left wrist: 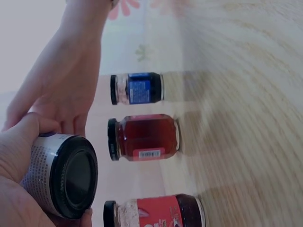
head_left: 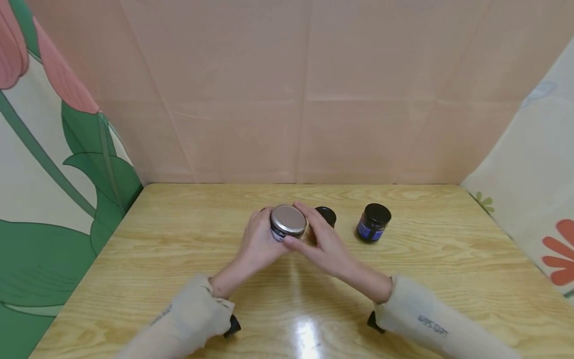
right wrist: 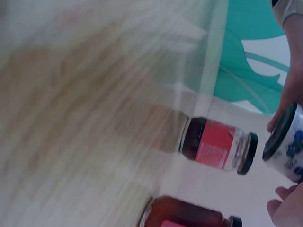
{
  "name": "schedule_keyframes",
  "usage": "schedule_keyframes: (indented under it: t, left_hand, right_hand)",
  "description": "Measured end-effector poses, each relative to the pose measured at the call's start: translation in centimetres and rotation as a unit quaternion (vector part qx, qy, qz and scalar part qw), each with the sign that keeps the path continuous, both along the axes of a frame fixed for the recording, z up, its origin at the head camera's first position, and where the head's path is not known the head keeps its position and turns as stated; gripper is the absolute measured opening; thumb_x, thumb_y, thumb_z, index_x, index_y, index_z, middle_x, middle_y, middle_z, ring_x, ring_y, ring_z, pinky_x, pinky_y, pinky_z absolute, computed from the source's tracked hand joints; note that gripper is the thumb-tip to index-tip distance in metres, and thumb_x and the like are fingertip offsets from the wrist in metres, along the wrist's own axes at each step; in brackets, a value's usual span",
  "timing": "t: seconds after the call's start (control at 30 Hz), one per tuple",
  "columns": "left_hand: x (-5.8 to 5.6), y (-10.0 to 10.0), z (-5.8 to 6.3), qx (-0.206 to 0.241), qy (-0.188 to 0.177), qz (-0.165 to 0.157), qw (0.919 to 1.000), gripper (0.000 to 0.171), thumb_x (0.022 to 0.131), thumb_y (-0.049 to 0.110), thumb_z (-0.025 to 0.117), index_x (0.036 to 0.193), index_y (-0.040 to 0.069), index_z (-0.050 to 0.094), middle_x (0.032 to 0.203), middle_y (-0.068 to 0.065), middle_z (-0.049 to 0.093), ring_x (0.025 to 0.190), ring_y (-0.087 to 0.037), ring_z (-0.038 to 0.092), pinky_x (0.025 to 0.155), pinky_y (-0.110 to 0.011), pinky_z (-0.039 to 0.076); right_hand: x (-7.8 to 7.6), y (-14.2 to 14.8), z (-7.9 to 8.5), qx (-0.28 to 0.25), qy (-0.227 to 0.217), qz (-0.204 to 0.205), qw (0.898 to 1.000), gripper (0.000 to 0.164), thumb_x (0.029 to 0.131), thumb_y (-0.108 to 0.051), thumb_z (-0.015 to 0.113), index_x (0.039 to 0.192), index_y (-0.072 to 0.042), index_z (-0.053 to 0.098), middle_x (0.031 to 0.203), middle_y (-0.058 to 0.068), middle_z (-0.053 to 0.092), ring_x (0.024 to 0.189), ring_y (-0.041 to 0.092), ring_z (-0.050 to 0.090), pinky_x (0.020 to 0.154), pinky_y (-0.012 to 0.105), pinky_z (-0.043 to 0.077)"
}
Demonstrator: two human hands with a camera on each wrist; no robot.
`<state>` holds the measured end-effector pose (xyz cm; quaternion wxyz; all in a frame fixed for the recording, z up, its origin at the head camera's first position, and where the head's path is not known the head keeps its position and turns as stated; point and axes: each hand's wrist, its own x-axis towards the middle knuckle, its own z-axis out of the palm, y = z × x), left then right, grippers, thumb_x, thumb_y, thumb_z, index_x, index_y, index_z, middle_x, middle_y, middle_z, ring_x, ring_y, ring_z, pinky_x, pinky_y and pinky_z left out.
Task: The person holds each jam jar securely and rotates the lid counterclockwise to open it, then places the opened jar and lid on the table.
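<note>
My left hand (head_left: pixel 261 237) is wrapped around the tin (left wrist: pixel 41 172), which I hold up over the worktop (head_left: pixel 179 234), midway between its side edges and nearer its far edge. I judge the tin stiff, fairly heavy if full, and smooth enough to slip in damp fingers; its label side is the place to hold. My right hand (head_left: pixel 329 249) curls around the right side, thumb and forefinger by the silver lid (head_left: pixel 288 218); how hard they press, I can't fairly tell.

From above I see that lid; only the wrist views show my tin's dark base (left wrist: pixel 78 177) and, toward the far edge, left to right, the red-labelled jar (left wrist: pixel 159 211) and the amber jar (left wrist: pixel 149 137) in full colour. The blue-labelled jar (head_left: pixel 374 224), towards the right edge, is missing from my right wrist view.
</note>
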<state>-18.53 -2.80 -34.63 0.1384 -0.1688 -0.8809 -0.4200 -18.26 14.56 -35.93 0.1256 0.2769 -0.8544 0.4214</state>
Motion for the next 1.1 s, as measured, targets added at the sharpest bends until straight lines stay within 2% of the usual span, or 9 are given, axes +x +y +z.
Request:
schedule_keyframes:
  t: [0.03, 0.13, 0.3, 0.53, 0.8, 1.1]
  left_hand:
    - [0.0, 0.1, -0.1, 0.0, 0.003, 0.0, 1.0, 0.065, 0.062, 0.028, 0.085, 0.113, -0.003, 0.06, 0.103, -0.014, 0.066, 0.098, -0.03, 0.056, 0.084, -0.045, 0.046]
    - [0.0, 0.3, -0.3, -0.006, 0.012, 0.003, 0.9999, 0.063, 0.062, 0.027, 0.084, 0.112, -0.002, 0.06, 0.103, -0.014, 0.066, 0.098, -0.03, 0.056, 0.085, -0.044, 0.046]
    - [0.0, 0.6, -0.6, -0.019, 0.024, 0.007, 0.9995, 0.061, 0.064, 0.027, 0.084, 0.112, -0.002, 0.06, 0.102, -0.013, 0.066, 0.097, -0.029, 0.056, 0.085, -0.042, 0.044]
    - [0.3, 1.0, -0.7, -0.035, 0.03, 0.014, 0.9988, 0.061, 0.063, 0.029, 0.084, 0.111, -0.001, 0.061, 0.101, -0.011, 0.065, 0.095, -0.028, 0.055, 0.084, -0.04, 0.044]
    - [0.5, 1.0, -0.6, -0.045, 0.025, 0.009, 0.9986, 0.064, 0.061, 0.033, 0.087, 0.11, 0.0, 0.061, 0.1, -0.009, 0.065, 0.094, -0.025, 0.055, 0.084, -0.038, 0.043]
    - [0.7, 1.0, -0.4, -0.042, 0.033, 0.006, 0.9986, 0.07, 0.058, 0.035, 0.088, 0.112, 0.001, 0.06, 0.102, -0.009, 0.065, 0.097, -0.025, 0.053, 0.083, -0.039, 0.045]
  right_hand:
    - [0.1, -0.1, -0.1, -0.011, -0.001, -0.005, 1.0, 0.071, 0.088, -0.041, 0.067, 0.146, -0.013, 0.038, 0.143, 0.008, 0.047, 0.115, 0.02, 0.05, 0.093, 0.05, 0.044]
    - [0.2, -0.6, -0.3, -0.043, -0.009, -0.025, 0.999, 0.07, 0.085, -0.038, 0.072, 0.144, -0.014, 0.042, 0.135, 0.006, 0.053, 0.11, 0.02, 0.052, 0.089, 0.049, 0.045]
    - [0.5, -1.3, -0.4, -0.094, -0.041, -0.053, 0.993, 0.067, 0.081, -0.03, 0.077, 0.139, -0.015, 0.048, 0.129, 0.003, 0.058, 0.108, 0.017, 0.054, 0.089, 0.039, 0.046]
    - [0.7, -1.7, -0.4, -0.144, -0.083, -0.073, 0.983, 0.061, 0.077, -0.025, 0.081, 0.132, -0.017, 0.056, 0.126, 0.002, 0.061, 0.113, 0.018, 0.057, 0.096, 0.042, 0.043]
    - [0.8, -1.7, -0.9, -0.217, -0.125, -0.056, 0.967, 0.055, 0.077, -0.016, 0.081, 0.128, -0.018, 0.06, 0.12, 0.001, 0.065, 0.106, 0.017, 0.059, 0.089, 0.034, 0.048]
    - [1.1, -1.8, -0.9, -0.262, -0.127, -0.032, 0.956, 0.055, 0.077, -0.011, 0.08, 0.128, -0.016, 0.06, 0.123, 0.002, 0.063, 0.11, 0.016, 0.059, 0.091, 0.027, 0.047]
